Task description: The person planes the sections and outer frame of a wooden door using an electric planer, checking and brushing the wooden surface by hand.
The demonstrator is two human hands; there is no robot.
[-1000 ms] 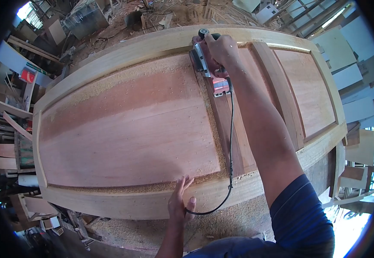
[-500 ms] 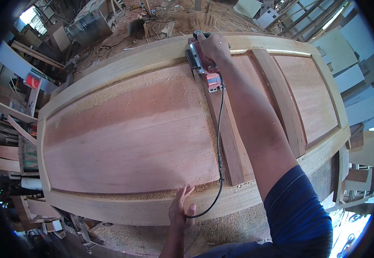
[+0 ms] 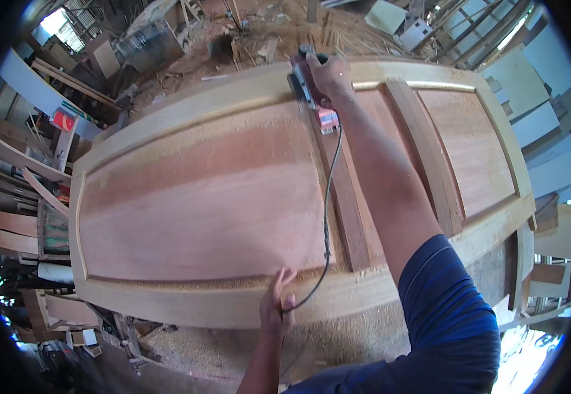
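Observation:
A panelled wooden door [image 3: 200, 223] lies flat, with sawdust along the panel edges. At its far edge my right hand [image 3: 331, 77] is closed on the handle of a red and black power tool [image 3: 307, 85], which rests over the top of a dark crosspiece [image 3: 341, 197]. From the tool a black cord [image 3: 327, 223] runs down the door to my left hand [image 3: 279, 299]. My left hand is over the door's near edge with some fingers stretched out, and the cord passes by its thumb.
Under the door is a bench [image 3: 233, 351] covered in sawdust. Wood scraps [image 3: 338, 33] litter the floor beyond. Curved wooden pieces [image 3: 9, 230] are stacked at the left, and pale boards [image 3: 528, 98] lean at the right.
Against the earlier frames the view has shifted a little. The power tool has stayed near the door's far edge in my right hand. The cord hangs slightly further left.

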